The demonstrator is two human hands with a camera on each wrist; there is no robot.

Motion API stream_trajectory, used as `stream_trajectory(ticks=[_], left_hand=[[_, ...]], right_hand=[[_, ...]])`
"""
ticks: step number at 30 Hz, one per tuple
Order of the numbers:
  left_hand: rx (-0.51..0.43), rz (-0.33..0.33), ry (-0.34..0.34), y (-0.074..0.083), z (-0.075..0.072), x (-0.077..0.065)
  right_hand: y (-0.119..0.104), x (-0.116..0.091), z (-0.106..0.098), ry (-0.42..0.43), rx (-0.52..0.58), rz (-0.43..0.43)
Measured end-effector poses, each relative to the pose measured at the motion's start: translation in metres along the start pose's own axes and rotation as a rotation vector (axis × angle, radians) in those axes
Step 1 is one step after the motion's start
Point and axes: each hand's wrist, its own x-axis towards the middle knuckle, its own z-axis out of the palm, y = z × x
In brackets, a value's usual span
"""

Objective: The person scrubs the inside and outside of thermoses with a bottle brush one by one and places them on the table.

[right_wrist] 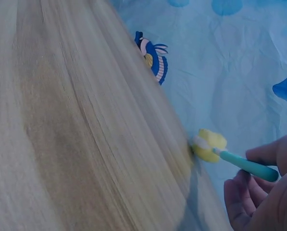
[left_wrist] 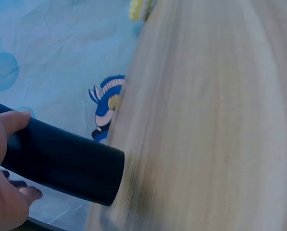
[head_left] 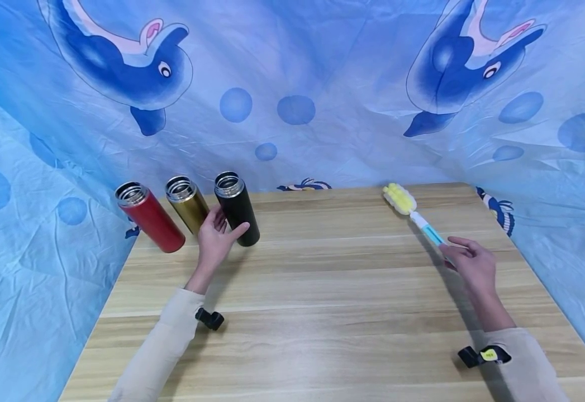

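Note:
An open-mouthed black vacuum flask (head_left: 239, 215) stands toward the back left of the table. My left hand (head_left: 215, 237) holds it from the left, with the thumb across its near side. In the left wrist view, the thumb lies on the flask (left_wrist: 66, 156) and fingertips show past its other edge. Left of it stand a gold flask (head_left: 190, 206) and a red flask (head_left: 153, 220), both lidless. On the right, my right hand (head_left: 473, 265) pinches the teal-and-white handle of a bottle brush (head_left: 425, 228). Its yellow sponge head (right_wrist: 209, 145) points to the back edge.
The wood-grain table (head_left: 312, 301) reaches back to a blue dolphin-print sheet (head_left: 342, 134), which hangs behind and on both sides. The flasks stand close together near the table's back left corner. A dark camera is strapped to each sleeve.

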Motion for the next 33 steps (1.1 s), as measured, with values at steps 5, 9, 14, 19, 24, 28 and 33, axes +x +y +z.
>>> stream_trajectory(ticks=[5,9,14,19,24,28,33], left_hand=[[0.093,-0.023,-0.047,0.005,-0.003,-0.014],[0.132,-0.082,-0.11,0.007,-0.008,-0.025],[0.128,-0.179,-0.156,0.012,-0.019,-0.039],[0.165,-0.227,-0.169,0.018,-0.033,-0.053],[0.161,-0.224,-0.178,0.02,-0.042,-0.061],[0.181,-0.204,-0.193,0.02,-0.044,-0.064],[0.212,-0.163,-0.212,0.019,-0.048,-0.069]], right_hand=[[0.0,0.0,0.003,-0.083,-0.33,-0.059],[0.003,-0.002,0.005,-0.16,-0.444,-0.108],[0.01,-0.001,0.009,-0.193,-0.504,-0.171],[0.015,0.001,0.013,-0.221,-0.542,-0.221],[0.02,0.003,0.015,-0.225,-0.574,-0.251],[0.022,0.003,0.016,-0.204,-0.61,-0.274],[0.021,0.002,0.017,-0.196,-0.626,-0.287]])
